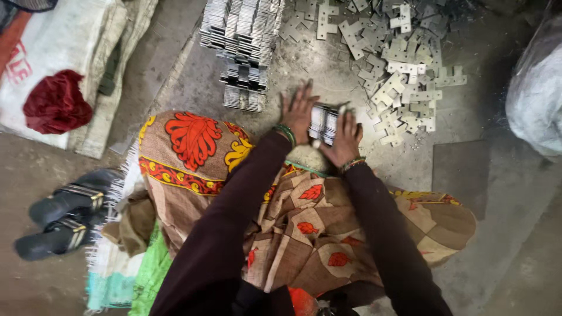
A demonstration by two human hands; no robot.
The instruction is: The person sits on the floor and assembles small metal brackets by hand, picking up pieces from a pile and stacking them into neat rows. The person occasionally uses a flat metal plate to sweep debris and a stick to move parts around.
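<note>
Both hands, left hand point(300, 112) and right hand point(345, 137), squeeze small stack of flat grey metal plates point(324, 122); keep edges flush; loose plates point(404, 76) at 1 o'clock.

Small stack of flat grey metal plates point(324, 122), on edge, pressed together between both hands on the concrete floor point(468, 117). Sits just in front of the knees, between the stacked rows and the loose pile.

Workshop floor — stamped metal plates point(404, 76) heaped, stacked rows point(243, 47).
</note>
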